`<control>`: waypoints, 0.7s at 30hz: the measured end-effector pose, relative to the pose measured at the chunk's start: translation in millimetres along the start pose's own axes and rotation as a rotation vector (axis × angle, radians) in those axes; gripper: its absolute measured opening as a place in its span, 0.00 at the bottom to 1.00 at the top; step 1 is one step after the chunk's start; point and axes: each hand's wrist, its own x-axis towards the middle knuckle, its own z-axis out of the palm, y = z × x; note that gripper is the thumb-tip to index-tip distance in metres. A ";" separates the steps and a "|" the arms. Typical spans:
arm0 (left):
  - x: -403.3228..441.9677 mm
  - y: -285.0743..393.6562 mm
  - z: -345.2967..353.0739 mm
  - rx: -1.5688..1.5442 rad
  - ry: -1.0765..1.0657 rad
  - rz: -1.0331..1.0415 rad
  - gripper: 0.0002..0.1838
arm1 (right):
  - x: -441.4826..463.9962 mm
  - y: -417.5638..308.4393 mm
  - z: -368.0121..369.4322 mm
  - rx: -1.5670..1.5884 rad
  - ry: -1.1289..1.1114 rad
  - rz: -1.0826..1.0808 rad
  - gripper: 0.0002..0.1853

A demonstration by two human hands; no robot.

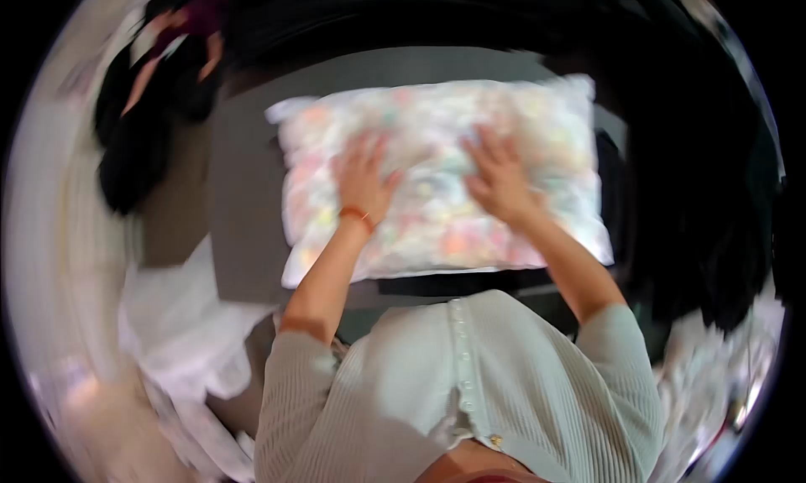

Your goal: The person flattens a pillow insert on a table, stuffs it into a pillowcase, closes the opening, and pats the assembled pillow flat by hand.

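A plump white bag or pillow [428,181] with blurred pink, orange and green patches lies flat on a grey table [239,231]. My left hand [365,174] rests on its left half, fingers spread and pointing away from me, with an orange band around the wrist. On the right half lies my right hand [499,172], its fingers also apart. Neither hand grips anything. Whether the colours are a print or things seen through the cover, I cannot tell.
At the upper left sits a person [197,21] in dark clothes, arms reaching down. Black cloth [697,172] hangs or is piled at the right. White sheeting [180,323] lies at the lower left, and crumpled whitish material [701,382] at the lower right.
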 end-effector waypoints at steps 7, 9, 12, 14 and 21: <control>31.9 54.2 -46.9 -0.134 0.278 0.064 0.31 | 34.0 22.3 -33.9 -0.338 0.123 0.042 0.31; -8.4 49.1 -3.1 -0.145 0.174 0.018 0.31 | -3.7 18.9 -18.7 -0.377 -0.038 0.088 0.33; -37.8 36.6 33.8 -0.232 0.065 0.002 0.32 | -50.2 25.9 24.5 -0.307 0.075 0.013 0.36; -21.1 39.6 32.6 -0.247 0.114 0.001 0.33 | -27.1 23.5 28.7 -0.277 0.072 0.017 0.36; -16.3 32.1 -7.8 -0.282 0.138 -0.022 0.35 | -15.5 29.8 19.9 -0.283 0.136 0.013 0.35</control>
